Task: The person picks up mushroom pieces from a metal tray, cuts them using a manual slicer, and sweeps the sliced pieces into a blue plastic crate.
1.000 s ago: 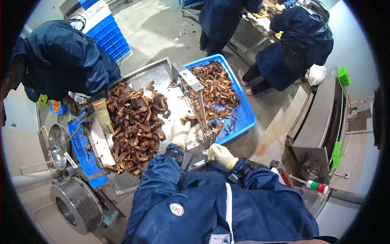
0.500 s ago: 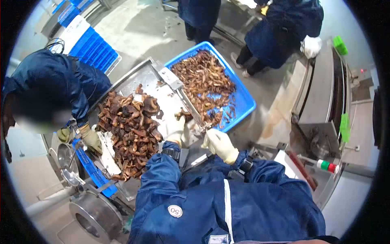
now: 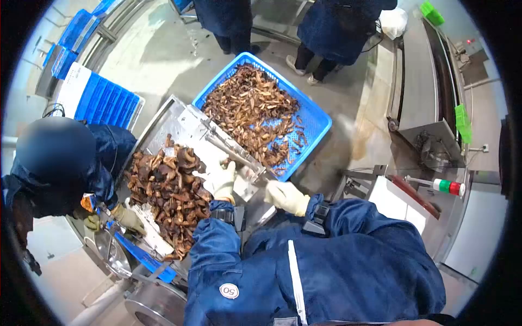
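My left hand [image 3: 220, 182], in a pale glove, is over the white board at the metal tray's near side, its fingers spread. A small brown piece [image 3: 225, 162] lies by its fingertips; I see no grip on it. To its right, my right hand [image 3: 287, 196], also gloved, is closed near the tray's corner; what it holds, if anything, is hidden. A heap of brown mushroom-like pieces [image 3: 168, 198] lies left of my left hand. Beyond the metal edge, a blue basket [image 3: 321, 130] holds many thin brown strips [image 3: 255, 103].
A co-worker [image 3: 60, 163] leans over the tray's left side, with a gloved hand [image 3: 129, 218] near the heap. Two more people [image 3: 223, 22] [image 3: 342, 32] stand beyond the basket. Blue crates [image 3: 106, 103] are at upper left. A red and green signal light [image 3: 448, 186] sticks out at right.
The view has shifted, so the basket and tray appear further left. My left hand's fingers have spread, and the brown piece formerly at them is no longer visibly gripped. My right hand stays closed.
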A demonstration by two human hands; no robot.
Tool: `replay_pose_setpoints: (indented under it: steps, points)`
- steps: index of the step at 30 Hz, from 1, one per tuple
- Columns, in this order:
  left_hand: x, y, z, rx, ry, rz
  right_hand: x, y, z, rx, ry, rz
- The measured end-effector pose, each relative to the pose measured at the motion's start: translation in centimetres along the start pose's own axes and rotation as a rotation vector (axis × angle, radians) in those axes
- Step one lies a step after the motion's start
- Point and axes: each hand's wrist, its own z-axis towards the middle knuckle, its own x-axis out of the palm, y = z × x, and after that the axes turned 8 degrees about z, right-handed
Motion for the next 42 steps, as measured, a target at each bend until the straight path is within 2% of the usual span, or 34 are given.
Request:
replay_pose_setpoints:
  steps: [1,2,5,6,7,9,10,11,12,13,14,15,16,17,18,19,21,23,24,26,28,29,31,33,34,35,37,38,40,41,42]
  points:
    - [0.0,0.2,0.1,-0.016,0.027,-0.034,-0.7,-1.9,-0.1,0.173,0.033,0.043]
    - [1.1,3.4,1.2,0.137,-0.036,-0.025,-1.0,-1.5,-0.2,0.248,0.046,0.007]
    - [-0.9,-2.3,-0.6,-0.153,0.111,-0.190,0.1,3.6,-0.1,0.030,0.062,-0.024]
    - [-0.3,-0.3,0.1,0.113,-0.019,0.141,1.0,4.7,0.2,-0.037,0.041,0.135]
    - [-0.2,-0.7,-0.4,0.072,-0.014,0.149,1.3,7.6,0.1,0.044,0.004,0.119]
    - [-0.4,-2.0,-0.6,-0.002,-0.016,0.173,0.8,7.6,0.1,-0.023,0.063,0.003]
    - [1.2,1.8,0.9,0.074,-0.014,-0.057,0.0,5.3,0.0,-0.034,0.105,-0.035]
    - [-0.3,-2.4,-0.6,-0.153,0.066,-0.167,-0.9,1.7,0.0,-0.048,0.146,-0.075]
    - [0.2,-1.3,-0.1,-0.082,0.029,-0.102,-1.6,-0.9,0.1,0.165,0.154,-0.081]
    - [0.1,-1.5,-0.2,-0.015,-0.006,-0.034,-1.9,-1.4,0.4,0.187,0.194,0.010]
    - [-0.1,-1.7,-0.1,-0.054,0.014,-0.011,-2.2,-1.8,0.5,0.218,0.207,-0.046]
    - [-1.2,-4.8,-0.9,-0.097,0.040,0.015,-1.8,0.6,0.5,0.255,0.219,-0.096]
    - [-1.8,-6.2,-1.7,-0.146,0.074,0.044,-1.0,2.1,0.5,0.138,0.204,-0.016]
    - [-1.1,-3.7,-1.0,-0.040,0.018,0.199,-0.4,4.1,0.7,0.020,0.190,0.054]
    - [-0.7,-3.6,-0.9,-0.056,0.040,0.081,0.6,8.6,0.3,0.080,0.128,0.132]
    - [-0.5,-3.6,-0.9,-0.071,0.060,-0.034,0.8,8.1,0.5,-0.071,0.125,0.090]
    - [-0.6,-3.4,-0.8,-0.122,0.071,-0.074,-0.2,4.5,0.6,-0.081,0.164,0.047]
    - [-1.0,-3.7,-0.4,-0.182,0.100,-0.008,-1.7,-1.8,0.4,0.136,0.169,0.001]
    - [-0.1,-0.6,0.3,0.069,-0.054,0.242,-2.2,-1.9,0.3,0.238,0.176,0.005]
    - [0.4,0.2,1.0,0.069,-0.067,0.190,-1.6,0.1,0.6,0.191,0.166,0.019]
    - [0.6,0.4,0.9,-0.041,0.040,-0.045,0.0,4.9,0.3,0.131,0.137,0.046]
    - [0.7,-0.4,0.5,-0.023,0.019,-0.009,0.5,7.6,0.3,0.096,0.100,0.067]
    - [0.4,-2.0,0.0,0.028,-0.028,0.068,1.0,7.1,0.4,-0.077,0.068,-0.051]
    - [0.4,-1.3,0.1,0.033,-0.030,0.075,-0.1,3.0,-0.1,0.033,0.092,0.062]
    - [0.3,-2.5,-0.2,-0.016,-0.003,-0.117,-1.0,-1.0,0.1,0.071,0.102,-0.001]
    - [-0.1,-3.2,-0.4,-0.008,-0.011,-0.046,-2.1,-3.0,0.3,0.199,0.142,0.063]
    - [-0.5,-3.9,-0.6,0.006,-0.024,0.098,-1.3,-0.8,0.6,0.225,0.129,0.035]
    - [0.1,-2.6,-0.1,-0.053,0.008,0.112,-0.5,0.9,0.1,0.152,0.112,0.043]
    - [-0.6,-6.3,-1.3,-0.120,0.048,-0.046,0.5,5.7,0.2,0.031,0.082,0.068]
    - [-1.1,-7.3,-2.1,-0.161,0.067,-0.120,1.1,7.2,0.4,0.035,0.039,0.114]
    - [-0.6,-6.1,-1.7,-0.131,0.058,-0.072,1.1,6.8,0.2,0.038,0.042,0.081]
